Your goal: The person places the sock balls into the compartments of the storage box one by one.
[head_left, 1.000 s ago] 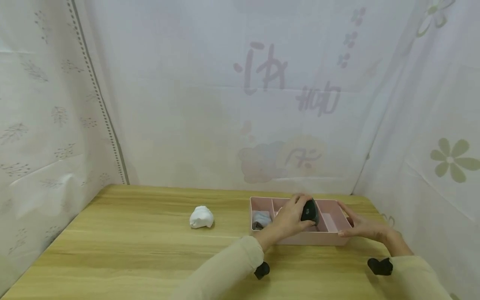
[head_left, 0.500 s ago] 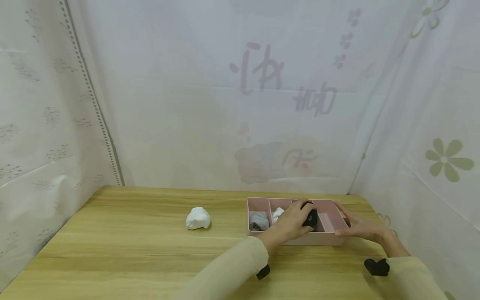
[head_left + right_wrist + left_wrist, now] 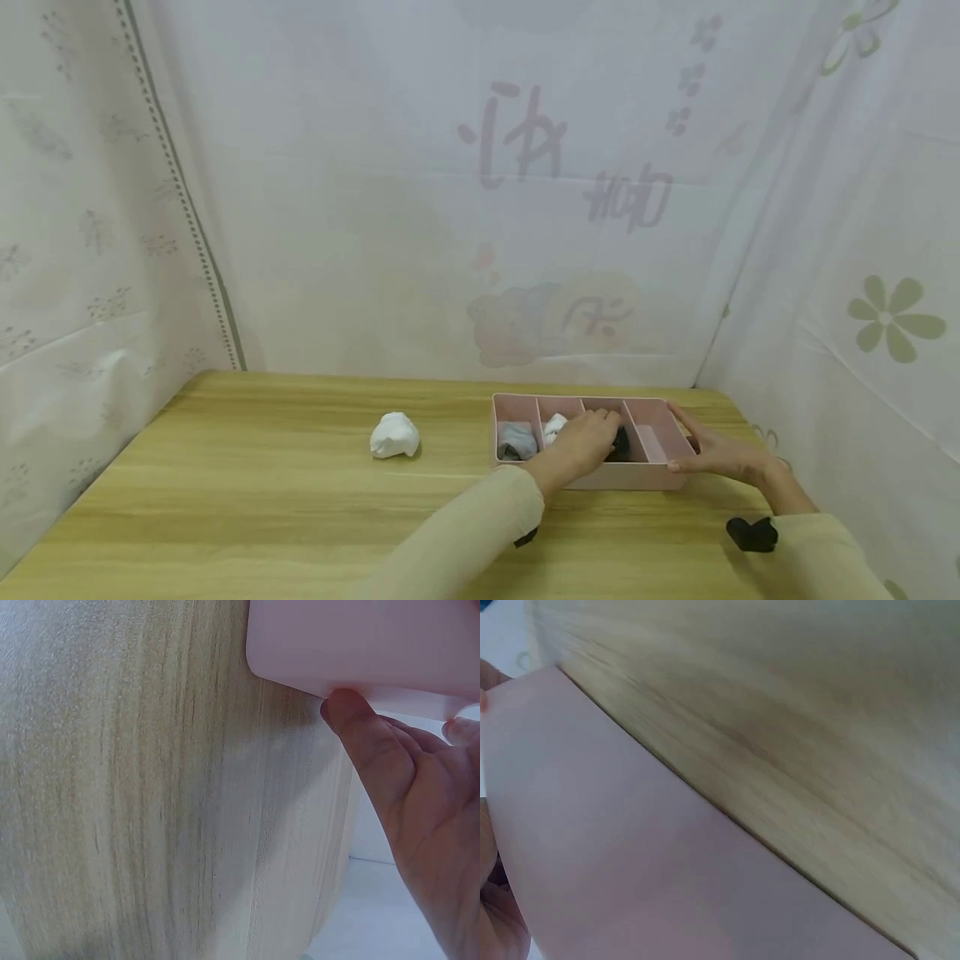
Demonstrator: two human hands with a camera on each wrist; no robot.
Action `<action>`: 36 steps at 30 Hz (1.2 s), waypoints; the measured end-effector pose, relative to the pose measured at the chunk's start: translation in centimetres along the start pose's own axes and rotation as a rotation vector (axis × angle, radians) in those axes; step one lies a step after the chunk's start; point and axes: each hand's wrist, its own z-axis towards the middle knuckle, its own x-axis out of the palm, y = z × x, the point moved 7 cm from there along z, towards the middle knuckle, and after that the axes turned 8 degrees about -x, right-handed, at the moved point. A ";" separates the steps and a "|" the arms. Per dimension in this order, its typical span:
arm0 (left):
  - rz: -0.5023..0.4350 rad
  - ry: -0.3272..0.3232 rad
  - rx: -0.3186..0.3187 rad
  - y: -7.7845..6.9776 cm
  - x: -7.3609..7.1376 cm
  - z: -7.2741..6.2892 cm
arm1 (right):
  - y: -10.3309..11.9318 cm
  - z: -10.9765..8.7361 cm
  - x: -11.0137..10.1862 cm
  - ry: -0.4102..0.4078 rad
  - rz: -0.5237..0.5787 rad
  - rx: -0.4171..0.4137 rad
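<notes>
A pink divided box (image 3: 628, 477) stands at the right of the table, its compartments side by side. My left hand (image 3: 588, 438) reaches into the third compartment from the left, fingers bent over a balled-up black sock (image 3: 621, 447) and partly hiding it. In the left wrist view, the box's pink wall (image 3: 630, 817) fills the lower left, with bits of hand at the left edge. My right hand (image 3: 723, 456) grips the box's right end between thumb and fingers. The right wrist view shows that thumb (image 3: 351, 712) pressed against the end wall near a corner.
A balled-up white sock (image 3: 394, 436) lies on the wooden table (image 3: 247, 483), left of the box. A grey sock (image 3: 516, 441) fills the leftmost compartment, and a white one (image 3: 553, 427) shows in the second. Patterned white cloth (image 3: 360, 208) hangs around the table.
My left hand has lowered the black sock from above the box into the third compartment. My right hand keeps its hold on the box's end. The view has shifted slightly.
</notes>
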 end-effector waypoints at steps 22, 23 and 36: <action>0.076 -0.002 -0.007 -0.2 0.3 0.1 | 0.2 0.0 0.2 -0.001 -0.010 -0.015; 0.082 -0.003 0.000 -0.2 0.3 0.0 | 0.3 0.0 0.2 0.000 -0.009 -0.015; -0.058 -0.067 0.045 0.3 -0.4 -2.2 | 0.2 -0.1 0.2 0.003 -0.002 -0.006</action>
